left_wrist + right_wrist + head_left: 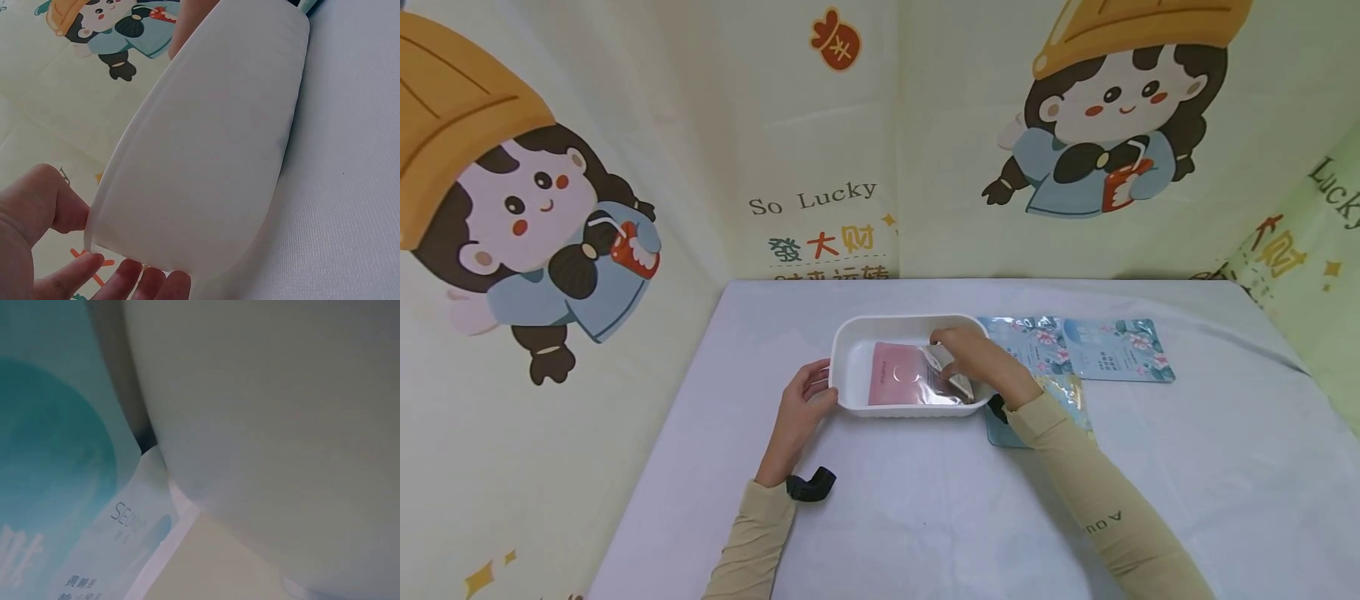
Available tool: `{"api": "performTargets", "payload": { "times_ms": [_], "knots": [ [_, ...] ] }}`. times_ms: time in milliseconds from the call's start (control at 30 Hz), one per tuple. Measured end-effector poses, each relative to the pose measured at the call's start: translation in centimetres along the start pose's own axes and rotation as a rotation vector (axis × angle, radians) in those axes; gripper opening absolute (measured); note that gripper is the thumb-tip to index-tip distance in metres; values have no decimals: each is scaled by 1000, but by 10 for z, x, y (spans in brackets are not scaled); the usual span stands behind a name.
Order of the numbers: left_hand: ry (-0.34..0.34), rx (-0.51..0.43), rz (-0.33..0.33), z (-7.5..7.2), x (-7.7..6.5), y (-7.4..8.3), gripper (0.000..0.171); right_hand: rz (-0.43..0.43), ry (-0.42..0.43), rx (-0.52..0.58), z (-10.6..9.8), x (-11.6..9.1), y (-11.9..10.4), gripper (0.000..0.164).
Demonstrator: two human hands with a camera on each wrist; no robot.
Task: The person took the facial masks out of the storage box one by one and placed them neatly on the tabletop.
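A white plastic tray [848, 367] stands on the table, holding a flat pink-and-silver sachet [895, 375]. My left hand [799, 412] grips its left end; in the left wrist view the thumb of the hand [37, 206] is at the rim and the fingers are at the end wall of the tray [187, 144]. Over the right part of the tray, my right hand [981, 358] pinches the shiny silver end of a sachet [938, 360]. Whether this is the pink one or another is unclear. The right wrist view shows the tray wall [262, 425] close up, but no fingers.
Right of the tray lie light-blue flowered sachets [1120, 350], one partly behind the right hand. A yellow-and-blue sachet [1067, 396] lies nearer, partly under the right forearm. The white-covered table [887, 517] ends at a printed curtain [820, 125].
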State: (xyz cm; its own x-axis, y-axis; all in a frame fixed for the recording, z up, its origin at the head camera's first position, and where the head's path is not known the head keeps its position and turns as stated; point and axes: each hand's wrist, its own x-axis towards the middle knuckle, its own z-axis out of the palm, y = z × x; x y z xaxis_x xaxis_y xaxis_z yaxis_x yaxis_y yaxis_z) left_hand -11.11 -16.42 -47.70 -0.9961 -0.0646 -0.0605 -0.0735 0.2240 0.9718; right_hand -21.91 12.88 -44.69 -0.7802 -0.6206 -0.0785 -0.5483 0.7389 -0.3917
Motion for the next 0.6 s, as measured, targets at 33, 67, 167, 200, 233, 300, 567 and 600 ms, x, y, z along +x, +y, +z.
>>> {"api": "performTargets", "payload": {
  "times_ms": [33, 67, 167, 200, 233, 300, 567, 600],
  "knots": [
    [1, -2, 0, 0, 0, 0, 48, -1, 4, 8, 0, 0, 0, 53],
    [1, -1, -3, 0, 0, 0, 48, -5, 10, 13, 1, 0, 0, 51],
    [4, 0, -8, 0, 1, 0, 48, -21, 37, 28, 1, 0, 1, 48],
    [7, 0, -13, 0, 2, 0, 48, -26, 47, 37, 2, 0, 1, 48],
    [8, 1, -14, 1, 2, 0, 48, -35, 59, 42, 2, 1, 1, 47],
    [8, 8, -10, 1, 3, -1, 49, -49, 79, 54, 2, 1, 2, 45],
    [16, 18, -14, 1, 2, 0, 48, -118, 128, 51, 2, 2, 4, 37],
    [15, 16, -15, 1, 2, 0, 47, -126, 131, 55, 1, 2, 4, 35]
  ]
}}
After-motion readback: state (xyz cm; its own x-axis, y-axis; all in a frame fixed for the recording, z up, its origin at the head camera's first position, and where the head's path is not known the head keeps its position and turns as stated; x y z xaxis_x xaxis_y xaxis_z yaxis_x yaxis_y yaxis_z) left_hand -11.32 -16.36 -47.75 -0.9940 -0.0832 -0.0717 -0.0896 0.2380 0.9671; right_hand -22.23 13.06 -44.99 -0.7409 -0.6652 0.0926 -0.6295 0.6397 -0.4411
